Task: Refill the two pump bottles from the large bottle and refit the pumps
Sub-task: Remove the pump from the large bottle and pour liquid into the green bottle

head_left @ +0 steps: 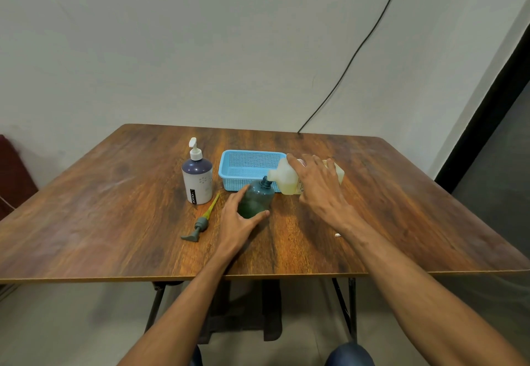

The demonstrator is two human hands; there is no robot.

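1. Arms: both of mine reach forward over the brown table (114,207), bare from elbow to hand.
2. My left hand (238,222) is wrapped round the low part of the green bottle (256,197). My fingers curl on its left side and my thumb presses on its right side.
3. The green bottle stands up straight near the middle of the table, just in front of the blue basket (243,164). Its top is open, with no pump on it.
4. My right hand (318,185) lies over the large bottle (286,179) from above. My fingers are spread wide and clamped on it.
5. The large bottle is tipped on its side. Its neck points left, right at the green bottle's open top. I cannot tell if the two touch. Pale yellow stuff sits in it.
6. I count three bottles: the green one, the large one and a white bottle (198,187).
7. The white bottle stands left of the basket, apart from my hands.
8. I count two pumps. A white pump (195,149) is on the white bottle. A loose pump (200,223) lies flat on the table, in front of the white bottle and left of my left hand.
9. I count one basket and one black cord (355,52) on the wall.
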